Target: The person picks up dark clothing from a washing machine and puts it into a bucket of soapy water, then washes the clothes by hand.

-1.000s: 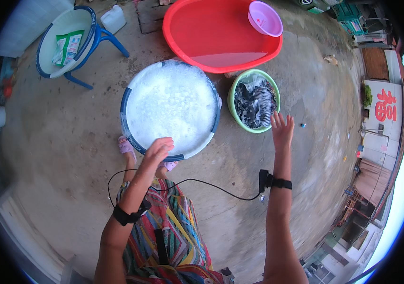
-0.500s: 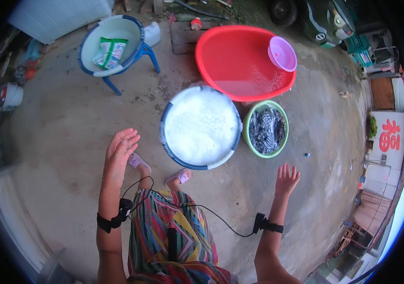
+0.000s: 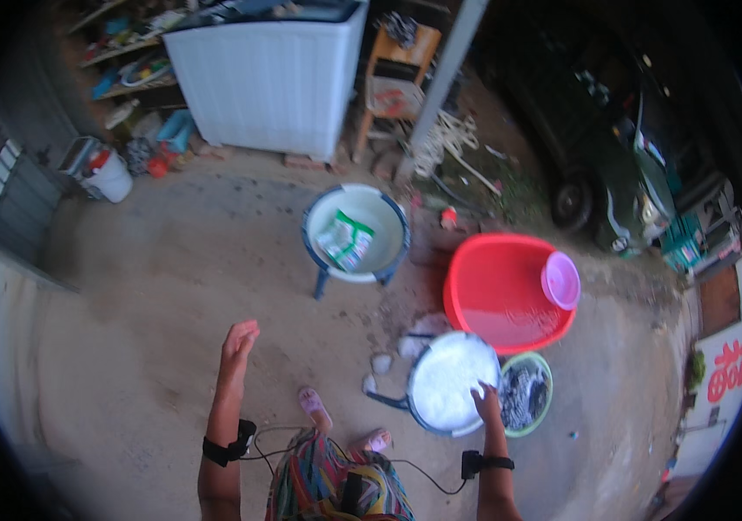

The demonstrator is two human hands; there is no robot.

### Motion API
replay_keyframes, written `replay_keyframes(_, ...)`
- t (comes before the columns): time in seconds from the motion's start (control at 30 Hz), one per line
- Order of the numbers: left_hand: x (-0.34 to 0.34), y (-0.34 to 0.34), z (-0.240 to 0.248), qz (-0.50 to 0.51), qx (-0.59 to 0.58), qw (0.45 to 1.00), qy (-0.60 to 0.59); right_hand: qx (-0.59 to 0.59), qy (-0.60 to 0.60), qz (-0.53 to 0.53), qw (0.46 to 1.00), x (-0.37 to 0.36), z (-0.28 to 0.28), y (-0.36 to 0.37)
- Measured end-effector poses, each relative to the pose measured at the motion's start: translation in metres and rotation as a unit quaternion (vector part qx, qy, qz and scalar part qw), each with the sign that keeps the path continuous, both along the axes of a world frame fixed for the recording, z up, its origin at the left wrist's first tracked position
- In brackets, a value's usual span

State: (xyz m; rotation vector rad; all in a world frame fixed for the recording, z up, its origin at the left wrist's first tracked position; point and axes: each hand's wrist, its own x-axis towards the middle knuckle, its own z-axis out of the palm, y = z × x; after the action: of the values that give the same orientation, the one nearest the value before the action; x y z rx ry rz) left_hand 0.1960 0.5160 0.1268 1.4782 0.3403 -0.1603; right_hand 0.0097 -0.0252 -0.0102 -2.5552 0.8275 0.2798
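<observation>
My left hand (image 3: 239, 343) is raised over the bare ground at left, its fingers stretched out and nothing in it. My right hand (image 3: 486, 405) is open, fingers apart, in front of the right edge of a round basin (image 3: 412, 395) full of white suds (image 3: 449, 379); whether it touches the foam I cannot tell. Right beside that basin, a light green basin (image 3: 549, 386) holds wet black-and-white patterned cloth (image 3: 523, 392). A large red tub (image 3: 467, 300) with water stands behind them, and a purple bowl (image 3: 561, 280) rests at its right side.
A blue-and-white basin (image 3: 397, 252) on legs holds a green-and-white packet (image 3: 347, 240). Farther back are a white washing machine (image 3: 262, 82), a wooden chair (image 3: 397, 95) and a metal post (image 3: 449, 78). A white bucket (image 3: 109, 178) stands far left, a dark green vehicle (image 3: 601, 187) far right.
The view has swung left and up, bringing the washing machine and chair into sight. My right hand has come over to the suds basin. My left hand stays raised and empty.
</observation>
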Motion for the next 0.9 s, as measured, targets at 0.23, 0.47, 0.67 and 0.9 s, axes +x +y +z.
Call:
replay_keyframes(0.23, 0.014, 0.14, -0.012, 0.144, 0.11, 0.979, -0.092, -0.065, -0.02, -0.015, 0.998, 0.08, 0.015, 0.053)
replay_keyframes(0.47, 0.039, 0.236, 0.005, 0.253, 0.166, 0.953, -0.01, -0.027, -0.09, -0.034, 0.995, 0.159, 0.018, 0.076)
replay_keyframes(0.67, 0.141, 0.299, -0.015, 0.279, 0.145, 0.949, 0.034, 0.066, -0.147, -0.051, 0.986, 0.279, 0.019, 0.121)
replay_keyframes(0.9, 0.221, 0.341, 0.012, 0.292, 0.069, 0.953, 0.029, 0.156, -0.225, 0.092, 0.957, 0.5, 0.053, 0.213)
